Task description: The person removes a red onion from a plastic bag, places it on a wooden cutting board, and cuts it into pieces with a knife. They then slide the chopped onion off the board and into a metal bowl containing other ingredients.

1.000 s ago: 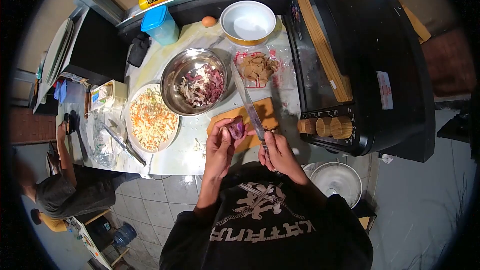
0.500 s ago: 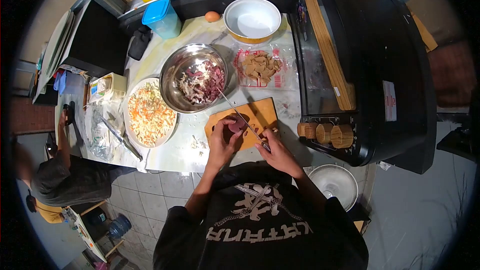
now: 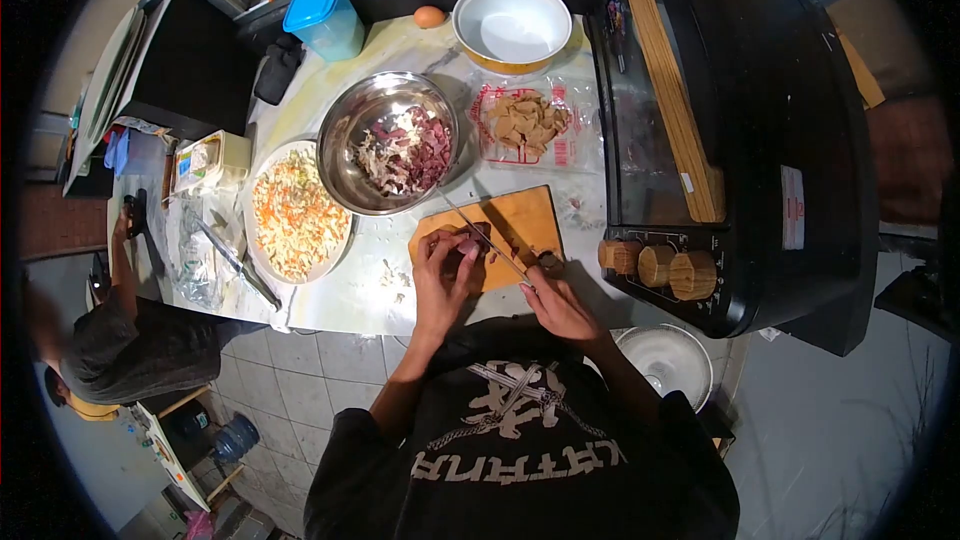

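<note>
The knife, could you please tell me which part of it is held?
The right hand holds the knife by its handle, leaving the blade outside the grip.

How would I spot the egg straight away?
From the big black oven, look left along the far edge of the counter. Between a white-lined bowl and a blue-lidded container lies the egg: brown, oval and much smaller than either.

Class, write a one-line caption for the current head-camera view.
Left hand steadies purple food on a cutting board while the right hand holds a knife.
</note>
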`<state>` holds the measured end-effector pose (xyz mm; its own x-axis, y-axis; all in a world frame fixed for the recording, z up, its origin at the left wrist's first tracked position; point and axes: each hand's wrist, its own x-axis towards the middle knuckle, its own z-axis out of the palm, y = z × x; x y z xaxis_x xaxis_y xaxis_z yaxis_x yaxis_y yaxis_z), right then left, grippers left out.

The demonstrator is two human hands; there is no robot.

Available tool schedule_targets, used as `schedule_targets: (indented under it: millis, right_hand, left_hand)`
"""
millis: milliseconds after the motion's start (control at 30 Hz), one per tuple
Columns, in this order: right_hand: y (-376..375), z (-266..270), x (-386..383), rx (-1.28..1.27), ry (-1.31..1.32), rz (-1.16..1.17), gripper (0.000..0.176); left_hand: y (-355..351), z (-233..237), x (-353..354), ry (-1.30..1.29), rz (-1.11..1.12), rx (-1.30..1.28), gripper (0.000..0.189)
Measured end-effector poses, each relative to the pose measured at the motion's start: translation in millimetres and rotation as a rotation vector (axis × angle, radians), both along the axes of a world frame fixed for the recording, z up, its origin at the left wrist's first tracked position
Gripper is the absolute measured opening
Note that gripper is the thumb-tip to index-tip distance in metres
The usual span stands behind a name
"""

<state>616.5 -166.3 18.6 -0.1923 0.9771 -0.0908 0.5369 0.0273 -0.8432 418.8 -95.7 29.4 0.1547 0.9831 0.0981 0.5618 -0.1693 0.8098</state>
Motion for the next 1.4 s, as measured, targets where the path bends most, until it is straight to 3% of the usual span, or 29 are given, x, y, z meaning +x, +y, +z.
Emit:
schedule_targets:
  millis: [67, 300, 467, 767, 833, 933, 1067, 1133, 1400]
  right_hand:
    - [-1, -1, -2, -0.036, -0.038, 0.009, 0.013]
    - [-1, -5, -7, 0.001, -0.067, -0.007, 0.017]
    - [-4, -5, -7, -0.002, -0.094, 0.003, 0.017]
    - [-4, -7, -7, 0.009, -0.115, -0.03, 0.023]
    - [1, 4, -8, -0.175, -0.061, -0.018, 0.027]
    - [6, 13, -7, -0.237, -0.057, 0.0, 0.028]
    - [3, 0, -9, -0.038, 0.034, -0.027, 0.028]
    - [2, -4, -10, -0.101, -0.187, -0.019, 0.027]
    - [10, 10, -11, -0.077, -0.217, -0.008, 0.028]
  left_hand:
    - [-2, 2, 2, -0.105, 0.037, -0.066, 0.022]
    - [-7, -3, -1, -0.032, 0.025, -0.012, 0.019]
    - [-8, -8, 1, -0.155, 0.052, -0.086, 0.016]
    - [-7, -4, 2, -0.043, 0.039, -0.021, 0.016]
    - [-8, -4, 3, -0.033, 0.043, -0.008, 0.016]
    - [-9, -3, 4, -0.043, 0.06, -0.017, 0.016]
    - [-10, -8, 3, -0.058, 0.071, -0.026, 0.015]
    - [-10, -4, 3, -0.051, 0.066, -0.024, 0.015]
    - [-10, 0, 4, -0.031, 0.071, -0.011, 0.016]
